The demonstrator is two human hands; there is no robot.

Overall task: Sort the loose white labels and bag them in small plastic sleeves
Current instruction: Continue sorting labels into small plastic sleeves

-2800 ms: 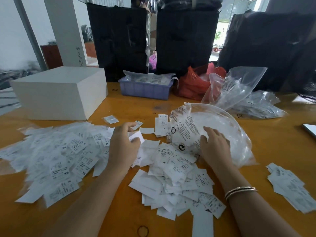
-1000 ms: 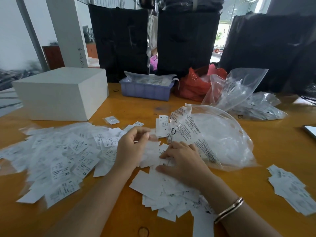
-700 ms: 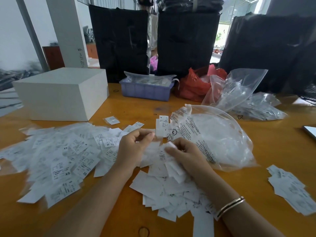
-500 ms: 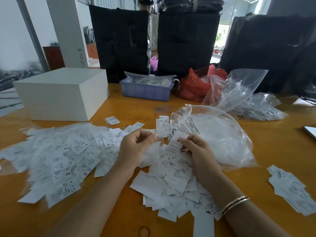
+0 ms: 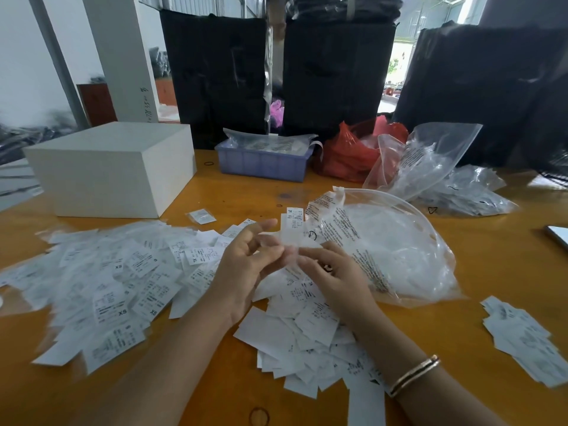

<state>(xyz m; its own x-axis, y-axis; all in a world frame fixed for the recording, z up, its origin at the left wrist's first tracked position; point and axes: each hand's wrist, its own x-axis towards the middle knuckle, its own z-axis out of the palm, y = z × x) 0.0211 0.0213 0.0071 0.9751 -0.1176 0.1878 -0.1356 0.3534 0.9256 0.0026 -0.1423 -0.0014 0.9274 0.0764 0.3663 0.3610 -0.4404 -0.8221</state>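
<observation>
Wooden table (image 5: 479, 272). White box (image 5: 113, 167) far left; blue tray (image 5: 264, 162) far centre. Large clear bag (image 5: 396, 253) right of centre. Loose labels: big spread (image 5: 101, 284) near left, pile (image 5: 304, 333) near centre beneath the wrists, small stack (image 5: 522, 336) near right. Left hand (image 5: 246, 269) and right hand (image 5: 335, 272) meet fingertip to fingertip, both pinching a blurred white label (image 5: 289, 241) above the centre pile. Bracelet (image 5: 415, 375) on right wrist.

Motion blur smears the fingertips (image 5: 278, 252) of both hands and the small label (image 5: 290, 238) between them, so the grip cannot be read. Print on most labels in the left pile (image 5: 101, 281) is illegible. The right-hand label stack (image 5: 522, 336) is blurred, and a flat object (image 5: 558, 235) is cut off at the right edge.
</observation>
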